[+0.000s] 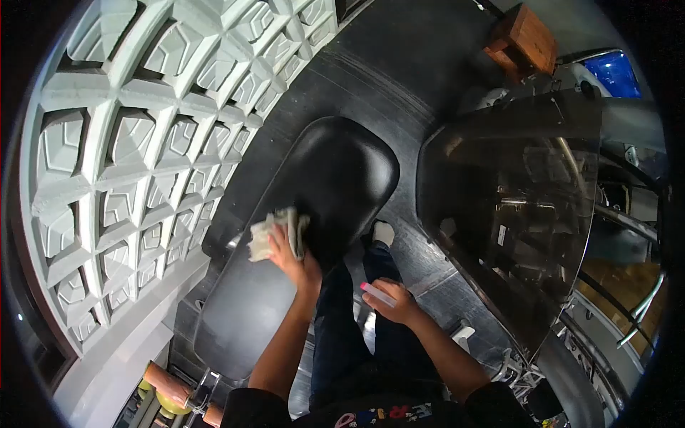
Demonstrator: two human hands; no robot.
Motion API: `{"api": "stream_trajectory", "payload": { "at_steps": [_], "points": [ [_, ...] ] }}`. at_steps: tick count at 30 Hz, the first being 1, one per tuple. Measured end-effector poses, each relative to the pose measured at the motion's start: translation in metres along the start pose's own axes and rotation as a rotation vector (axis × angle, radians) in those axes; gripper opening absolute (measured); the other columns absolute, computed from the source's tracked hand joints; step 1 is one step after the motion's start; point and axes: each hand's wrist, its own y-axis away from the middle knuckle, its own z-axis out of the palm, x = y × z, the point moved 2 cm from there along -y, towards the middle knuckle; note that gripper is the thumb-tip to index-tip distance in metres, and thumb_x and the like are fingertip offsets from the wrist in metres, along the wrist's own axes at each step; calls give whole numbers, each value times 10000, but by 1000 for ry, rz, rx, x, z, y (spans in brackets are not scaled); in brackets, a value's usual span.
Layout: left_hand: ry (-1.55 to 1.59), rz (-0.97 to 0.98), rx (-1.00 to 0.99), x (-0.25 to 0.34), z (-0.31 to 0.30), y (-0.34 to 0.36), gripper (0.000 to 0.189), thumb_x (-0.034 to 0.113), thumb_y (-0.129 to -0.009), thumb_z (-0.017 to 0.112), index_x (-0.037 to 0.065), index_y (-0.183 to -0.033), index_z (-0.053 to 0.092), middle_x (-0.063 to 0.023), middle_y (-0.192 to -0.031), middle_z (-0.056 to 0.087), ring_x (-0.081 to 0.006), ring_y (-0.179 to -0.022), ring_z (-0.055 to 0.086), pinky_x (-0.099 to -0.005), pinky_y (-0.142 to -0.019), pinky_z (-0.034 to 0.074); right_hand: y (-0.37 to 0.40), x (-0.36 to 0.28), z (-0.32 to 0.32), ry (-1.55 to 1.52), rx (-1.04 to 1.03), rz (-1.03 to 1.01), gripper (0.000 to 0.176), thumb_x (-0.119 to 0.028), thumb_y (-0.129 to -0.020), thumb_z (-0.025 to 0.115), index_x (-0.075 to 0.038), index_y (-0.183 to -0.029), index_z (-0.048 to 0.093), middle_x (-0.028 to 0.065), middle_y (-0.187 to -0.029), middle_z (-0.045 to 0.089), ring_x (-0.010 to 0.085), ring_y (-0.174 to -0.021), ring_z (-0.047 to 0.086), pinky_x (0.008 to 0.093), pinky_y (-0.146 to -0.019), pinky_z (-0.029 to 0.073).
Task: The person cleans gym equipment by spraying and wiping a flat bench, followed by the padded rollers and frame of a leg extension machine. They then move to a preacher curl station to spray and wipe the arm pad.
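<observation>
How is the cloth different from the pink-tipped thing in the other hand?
The cloth is crumpled, while the pink-tipped thing is straight. The cloth looks pale and greyish; the pink-tipped thing has a bright pink end. The cloth looks wider, the pink-tipped thing slimmer. Both are held: the cloth in the left hand, the pink-tipped thing in the right hand.

Black rules the middle of the frame, a plain black bench [314,178], and there at centre left is a cream cloth [259,241]! Right of centre, a pale tube [379,295] flashes a hot-pink tip [364,286]. White fills the left, a wall [121,94] patterned in angular cells. Upper right: orange-brown box [531,39], vivid blue panel [615,75]. Bottom edge: black shirt [314,419], multicoloured lettering [399,411]!
</observation>
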Motion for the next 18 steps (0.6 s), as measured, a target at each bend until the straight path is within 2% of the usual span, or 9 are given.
{"api": "stream_trajectory", "payload": {
  "at_steps": [1,3,6,8,11,12,14,16,18],
  "points": [
    [149,37,70,15,10,-12,643,59,-828,608,95,-1450,448,-110,-1574,330,-399,-1462,225,-612,-1161,76,0,3,-3,-12,-18,28,310,-350,-890,679,-51,-870,600,108,-784,612,306,-736,648,395,-650,487],
    [24,65,-25,56,31,-47,675,47,-814,607,118,-1463,436,-100,-1577,327,-373,-1468,227,-592,-1169,90,-2,5,-8,-24,-39,53,322,-368,-892,673,-53,-886,607,106,-797,617,301,-743,650,392,-658,490],
    [-88,155,-123,111,50,-91,702,83,-785,643,164,-1455,450,-79,-1595,294,-353,-1473,233,-611,-1165,113,-2,6,-12,12,-68,80,343,-394,-897,660,-55,-896,612,108,-832,632,302,-780,659,394,-688,505],
    [-151,372,-206,135,55,-105,766,82,-749,675,170,-1468,426,-55,-1596,291,-331,-1476,233,-595,-1176,119,-2,11,-13,43,-25,29,345,-397,-897,659,-55,-906,614,108,-847,642,309,-803,665,402,-710,516],
    [-253,470,-235,119,54,-93,797,81,-728,691,178,-1471,418,-39,-1593,293,-312,-1473,242,-602,-1172,137,-2,14,-15,26,-27,16,332,-377,-889,675,-51,-916,620,113,-857,648,324,-814,666,407,-724,523],
    [-267,494,-362,115,41,-79,796,72,-719,692,185,-1463,433,-34,-1580,316,-300,-1464,264,-597,-1166,170,-3,12,-17,21,-29,9,332,-377,-889,675,-51,-916,620,113,-857,648,324,-814,666,407,-724,523],
    [-284,599,-445,81,32,-33,812,94,-691,723,199,-1449,452,-29,-1563,344,-292,-1461,269,-591,-1160,202,-2,4,-23,28,-45,-26,308,-348,-881,691,-50,-925,628,117,-860,649,328,-813,664,407,-726,525],
    [-261,544,-512,54,10,22,836,108,-658,748,209,-1439,465,-24,-1551,362,-285,-1460,273,-597,-1158,204,-1,-1,-28,9,-40,-30,297,-337,-878,695,-51,-928,631,119,-861,650,327,-812,664,407,-725,526],
    [-334,470,-601,21,-12,73,789,136,-704,737,210,-1440,463,-26,-1554,361,-288,-1461,274,-615,-1161,177,2,1,-30,-7,-38,-28,287,-326,-876,700,-52,-932,634,121,-861,650,326,-811,663,407,-723,527]
  ]
}}
